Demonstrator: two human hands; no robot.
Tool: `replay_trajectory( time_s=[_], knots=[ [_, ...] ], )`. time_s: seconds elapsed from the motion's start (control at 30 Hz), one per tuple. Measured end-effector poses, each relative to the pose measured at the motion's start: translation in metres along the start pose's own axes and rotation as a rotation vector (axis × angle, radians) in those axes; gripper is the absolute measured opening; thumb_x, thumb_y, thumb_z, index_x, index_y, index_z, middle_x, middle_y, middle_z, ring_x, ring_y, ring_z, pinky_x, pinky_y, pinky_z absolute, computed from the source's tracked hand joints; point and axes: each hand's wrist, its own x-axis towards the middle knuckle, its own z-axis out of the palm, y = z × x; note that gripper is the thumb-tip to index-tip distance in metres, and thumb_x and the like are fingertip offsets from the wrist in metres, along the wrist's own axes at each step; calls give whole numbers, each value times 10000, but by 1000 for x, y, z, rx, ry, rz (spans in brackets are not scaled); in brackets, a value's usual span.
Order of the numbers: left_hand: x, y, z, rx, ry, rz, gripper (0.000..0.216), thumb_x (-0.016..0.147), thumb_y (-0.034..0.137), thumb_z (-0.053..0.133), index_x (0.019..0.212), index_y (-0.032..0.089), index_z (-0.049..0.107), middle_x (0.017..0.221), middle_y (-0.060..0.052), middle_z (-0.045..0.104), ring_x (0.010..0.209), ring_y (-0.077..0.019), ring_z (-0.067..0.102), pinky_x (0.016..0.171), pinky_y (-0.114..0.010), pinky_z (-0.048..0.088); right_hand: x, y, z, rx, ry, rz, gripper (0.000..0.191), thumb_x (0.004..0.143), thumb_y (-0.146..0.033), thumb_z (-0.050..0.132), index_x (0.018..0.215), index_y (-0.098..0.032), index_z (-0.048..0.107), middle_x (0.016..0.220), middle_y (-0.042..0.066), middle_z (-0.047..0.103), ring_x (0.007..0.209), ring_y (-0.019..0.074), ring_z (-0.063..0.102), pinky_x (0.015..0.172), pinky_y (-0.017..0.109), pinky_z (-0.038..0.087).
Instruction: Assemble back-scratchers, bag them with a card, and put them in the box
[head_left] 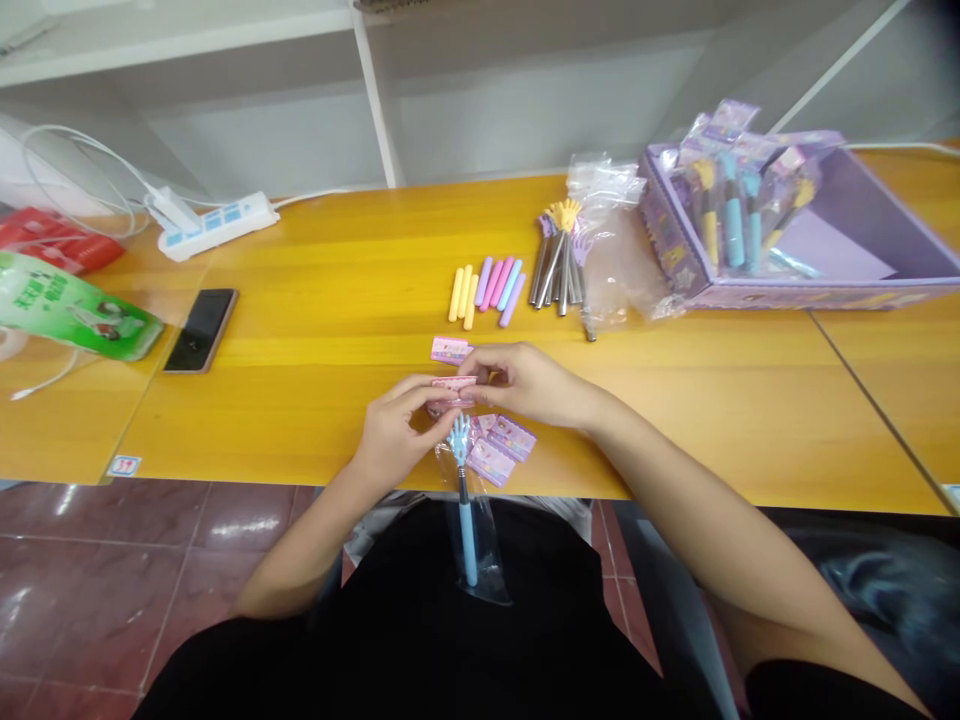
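Observation:
My left hand [391, 432] and my right hand [531, 385] pinch a pink printed header card [452, 382] from both sides, at the mouth of a clear plastic bag [489, 568]. Inside the bag hangs a back scratcher [468, 540] with a light blue hand-shaped head, a metal shaft and a blue handle. Its lower end reaches past the table edge, in front of the black shirt. Fingers partly cover the card, so its fold is hard to make out. Several loose header cards [513, 438] lie beside the bag, and another pink card [448, 348] lies just beyond my hands.
Yellow, purple, pink and blue handle sleeves [491, 285] lie in a row. Behind them are several metal-shafted scratcher heads [559, 260] and clear bags [611, 240]. A purple box [795, 293] holds bagged scratchers. Leftward are a phone [201, 331], a power strip [217, 227] and a green pack [75, 305].

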Motion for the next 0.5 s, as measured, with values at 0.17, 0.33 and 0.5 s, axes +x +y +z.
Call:
replay_trajectory(
  time_s=[0.17, 0.33, 0.5],
  knots=[
    [2, 2, -5, -57, -116, -63, 361, 893, 312, 910, 1223, 264, 772, 1256, -81, 771, 1164, -242, 755, 1002, -432, 657, 1, 1, -3, -53, 12, 3, 233, 1007, -415, 704, 1027, -185, 740, 915, 30, 776, 781, 149, 671, 741, 309, 504],
    [-1, 3, -7, -263, -313, -250, 440, 885, 329, 905, 1272, 273, 702, 1361, -106, 646, 1056, -215, 735, 766, -325, 674, -7, -22, -16, -241, -103, 43, 208, 1021, -390, 712, 1068, -188, 722, 899, 31, 769, 737, 158, 655, 687, 297, 469],
    [-4, 2, -8, -574, -139, -348, 525, 828, 275, 944, 1242, 257, 622, 1222, -72, 683, 1015, -205, 762, 850, -341, 683, -49, -50, 13, -267, -121, 167, 316, 1089, -498, 621, 1007, -202, 696, 915, 53, 763, 739, 172, 657, 682, 304, 465]
  ],
)
